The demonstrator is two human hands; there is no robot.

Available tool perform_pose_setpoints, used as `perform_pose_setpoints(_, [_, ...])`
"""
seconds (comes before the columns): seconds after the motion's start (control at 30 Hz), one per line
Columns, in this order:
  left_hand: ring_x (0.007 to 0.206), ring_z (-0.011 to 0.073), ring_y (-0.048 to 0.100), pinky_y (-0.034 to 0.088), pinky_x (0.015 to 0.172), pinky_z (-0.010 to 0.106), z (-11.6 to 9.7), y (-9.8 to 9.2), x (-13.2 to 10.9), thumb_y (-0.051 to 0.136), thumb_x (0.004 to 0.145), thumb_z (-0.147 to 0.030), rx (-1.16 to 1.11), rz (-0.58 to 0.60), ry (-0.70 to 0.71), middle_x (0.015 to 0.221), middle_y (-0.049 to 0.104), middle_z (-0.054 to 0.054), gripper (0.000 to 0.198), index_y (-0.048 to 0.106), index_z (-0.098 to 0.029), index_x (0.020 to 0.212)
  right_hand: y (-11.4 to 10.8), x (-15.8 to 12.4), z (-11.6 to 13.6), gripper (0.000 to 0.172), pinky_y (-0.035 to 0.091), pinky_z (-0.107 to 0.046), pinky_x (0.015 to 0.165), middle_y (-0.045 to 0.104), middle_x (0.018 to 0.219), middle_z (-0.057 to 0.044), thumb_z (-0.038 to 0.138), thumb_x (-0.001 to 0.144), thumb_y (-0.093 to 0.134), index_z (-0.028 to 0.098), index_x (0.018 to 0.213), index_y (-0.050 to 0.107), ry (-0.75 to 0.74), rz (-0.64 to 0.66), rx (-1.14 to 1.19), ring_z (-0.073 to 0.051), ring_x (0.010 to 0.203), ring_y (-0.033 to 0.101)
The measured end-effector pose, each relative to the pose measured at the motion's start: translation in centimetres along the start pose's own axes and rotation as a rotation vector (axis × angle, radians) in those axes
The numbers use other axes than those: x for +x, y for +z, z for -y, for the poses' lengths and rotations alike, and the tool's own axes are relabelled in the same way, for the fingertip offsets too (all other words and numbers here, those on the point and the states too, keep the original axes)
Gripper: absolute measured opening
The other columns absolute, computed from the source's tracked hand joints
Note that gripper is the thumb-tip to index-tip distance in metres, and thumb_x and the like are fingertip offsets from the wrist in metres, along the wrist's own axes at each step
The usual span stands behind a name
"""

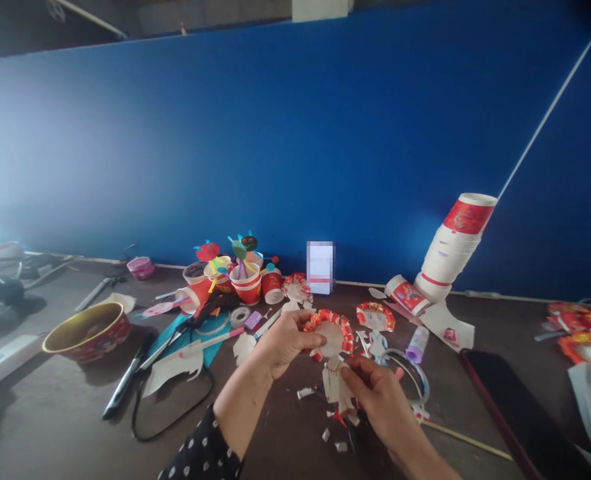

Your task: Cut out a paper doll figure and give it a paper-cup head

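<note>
Here I am with my left hand (292, 340) pinching the round head of a pale cut-paper figure with a red-and-white rim (333, 343), while the fingers of my right hand (375, 383) grip its cream body, right over the littered dark brown tabletop (255, 440)! Small white paper scraps (326, 435) dot the surface just below, a gold-rimmed red round bowl (100, 340) sits off to the left, and behind it all a smooth, deep blue partition (295, 147) stretches across the room, a tall stack of red and white paper cups (452, 247) rising before it on the right!
</note>
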State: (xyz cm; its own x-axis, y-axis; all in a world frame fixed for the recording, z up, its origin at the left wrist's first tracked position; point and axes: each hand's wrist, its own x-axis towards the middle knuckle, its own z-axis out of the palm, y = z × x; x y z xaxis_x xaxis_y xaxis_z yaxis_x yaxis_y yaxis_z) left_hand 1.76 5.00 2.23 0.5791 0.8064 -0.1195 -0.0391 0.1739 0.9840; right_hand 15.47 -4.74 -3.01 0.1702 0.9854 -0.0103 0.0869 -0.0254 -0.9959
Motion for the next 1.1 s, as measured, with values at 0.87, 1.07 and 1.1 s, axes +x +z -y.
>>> perform_pose_setpoints(0.87, [0.051,0.0079,0.046,0.036,0.049,0.02,0.12,-0.06,-0.19,0.058,0.057,-0.011,0.153,0.038,0.06,0.058,0.054,-0.003,0.018,0.057,-0.012,0.074,0.02,-0.03,0.25,0.029,0.038,-0.02,0.047,0.056,0.054,0.003,0.042,0.077,0.051,0.017,0.067,0.06,-0.082,-0.009,-0.098,-0.011,0.048,0.049])
perform_pose_setpoints(1.07, [0.051,0.0081,0.046,0.036,0.05,0.021,-0.08,-0.13,-0.37,0.056,0.058,-0.012,0.224,0.037,0.075,0.059,0.054,-0.003,0.017,0.057,-0.013,0.075,0.14,-0.12,0.21,0.027,0.037,-0.02,0.044,0.054,0.053,0.003,0.04,0.077,0.053,0.016,0.066,0.059,-0.067,0.011,-0.056,-0.011,0.045,0.047])
perform_pose_setpoints(1.1, [0.051,0.0081,0.046,0.036,0.049,0.021,-0.23,-0.03,-0.44,0.056,0.058,-0.011,0.236,0.031,0.071,0.058,0.054,-0.003,0.017,0.057,-0.013,0.074,0.16,-0.13,0.23,0.027,0.037,-0.021,0.044,0.054,0.054,0.003,0.04,0.077,0.052,0.016,0.067,0.059,-0.065,0.02,-0.051,-0.011,0.045,0.047])
